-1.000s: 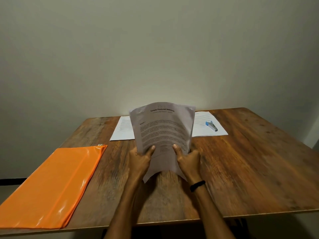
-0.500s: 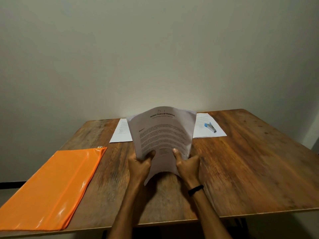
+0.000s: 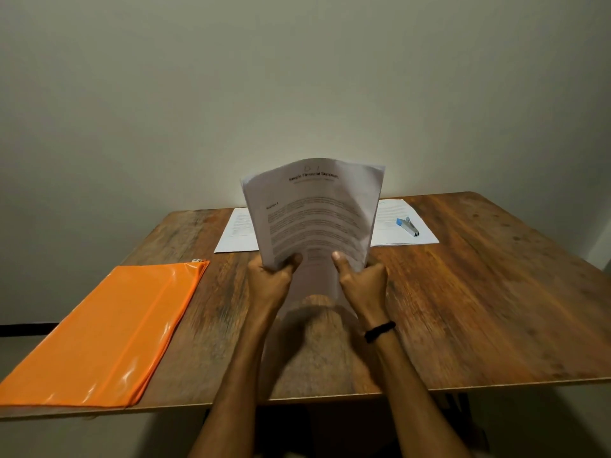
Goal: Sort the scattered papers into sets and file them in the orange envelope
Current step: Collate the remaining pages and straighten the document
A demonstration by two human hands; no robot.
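Sheaf of printed papers (image 3: 314, 219): several thin white sheets, limp, headed "Sample Financial Statement", standing on end over the near middle of the tabletop (image 3: 479, 309), with the long axis running upright and the top bowing toward the far wall. The lower edge is blurring, so contact with the wood cannot be told. Left hand (image 3: 269, 282) and right hand (image 3: 362, 284): both are gripping the sheaf low down, one at each side, thumbs pressing on the printed face and fingers (image 3: 375, 271) curling behind. A black wristband (image 3: 380, 330) is sitting on the right wrist. Orange envelope (image 3: 105, 335): glossy plastic, flat and rectangular, lying at the near left with its long axis running near to far and its near end overhanging the edge. It is lying well to the left of the sheaf, so the left hand is nearer, and filing is likely calling for a leftward carry. Two loose sheets (image 3: 236, 233) are lying flat at the far side, partly hidden behind the sheaf. A small blue and metal stapler (image 3: 407, 225) is resting on the right one. Tabletop: worn brown wood with streaky grain.
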